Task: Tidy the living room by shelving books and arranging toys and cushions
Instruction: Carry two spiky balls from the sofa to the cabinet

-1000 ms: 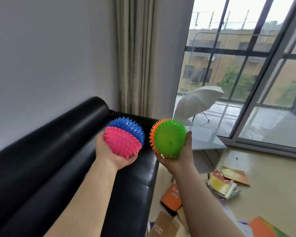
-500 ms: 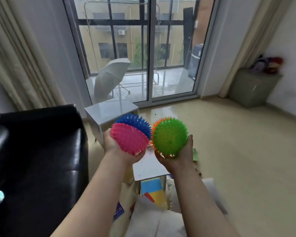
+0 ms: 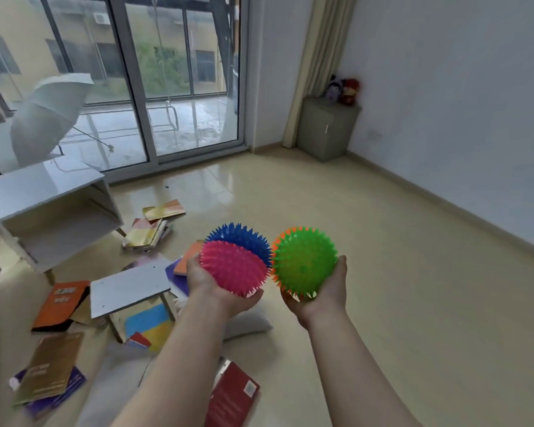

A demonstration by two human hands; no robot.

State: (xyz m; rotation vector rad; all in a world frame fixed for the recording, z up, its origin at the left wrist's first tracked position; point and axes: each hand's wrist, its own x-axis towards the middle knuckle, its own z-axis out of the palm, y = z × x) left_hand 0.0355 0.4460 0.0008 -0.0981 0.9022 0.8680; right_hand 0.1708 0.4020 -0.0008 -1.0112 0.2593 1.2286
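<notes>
- Living room, mid-tidy: my left hand (image 3: pixel 205 283) cups a pink-and-blue spiky ball (image 3: pixel 235 266) from below, fingers curled up round its underside
- My right hand (image 3: pixel 327 295) holds a green-and-orange spiky ball (image 3: pixel 304 261) the same way, thumb up its right flank; the two balls sit side by side in front of me, their spikes just about touching
- Both hands are full, so neither is free for anything else
- Ahead and to my right, in the far corner by the curtain, stands a grey cabinet (image 3: pixel 326 131) with plush toys (image 3: pixel 344 89) on top; it lies well apart from my hands, across open floor, and my right hand is the nearer one
- I judge that cabinet top the likely home for the balls, beside the plush toys; being round, they have no long axis to line up, but may roll once set down
- Down to my left, books (image 3: pixel 59 303) lie scattered on the floor near a white side table (image 3: pixel 40 186), and a pale cushion (image 3: pixel 248 323) shows beneath my left forearm, all yet to be dealt with
</notes>
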